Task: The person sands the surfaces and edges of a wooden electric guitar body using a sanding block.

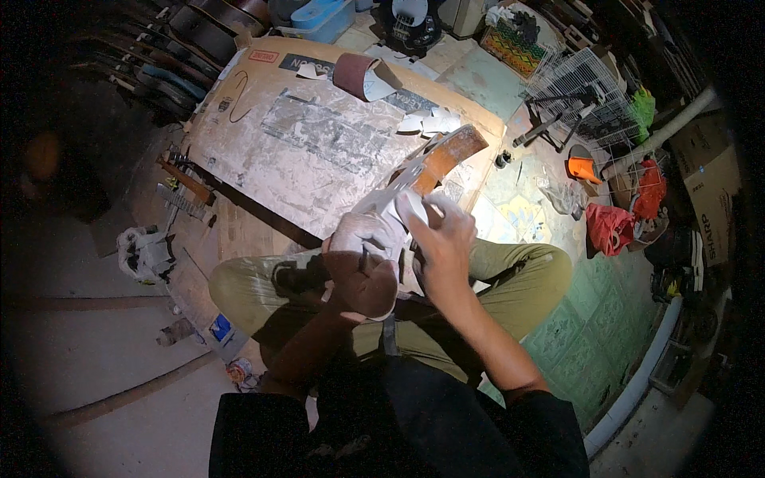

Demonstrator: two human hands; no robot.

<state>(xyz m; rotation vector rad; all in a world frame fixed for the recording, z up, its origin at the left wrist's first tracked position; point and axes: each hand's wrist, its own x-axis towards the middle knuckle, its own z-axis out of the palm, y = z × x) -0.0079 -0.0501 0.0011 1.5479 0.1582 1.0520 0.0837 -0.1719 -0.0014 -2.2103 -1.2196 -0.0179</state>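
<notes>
Closest to the camera comes the black shirt point(398, 422), its sleeves framing two bare forearms, and below it olive trousers point(526, 279) with the knees spread wide to either side. Up between those knees, here's the centre of the action: a shaped wooden piece point(441, 165), pale with dust along its length and showing orange-brown at its curved far end, tilted away to the upper right. It sits in front of the body, its far end over the edge of a broad cardboard sheet point(319, 151).

Left hand point(362, 255), powdered white across the fingers, curls around the near part of the wood and grips it. Right hand point(446, 239) is bent close alongside, thumb and fingers pinching a pale folded sheet point(410, 209) against the dusty surface; the two hands are just beside each other.

Out on the cardboard, dust everywhere, and a curled reddish-brown abrasive sheet point(355, 76) stands near the far edge, with white paper scraps point(430, 121) lying beyond the wood. Over to the right, a wire rack point(574, 92), then a red plastic bag point(610, 229) above green floor tiles point(578, 319). Far left, a crumpled white plastic bag point(145, 255).
</notes>
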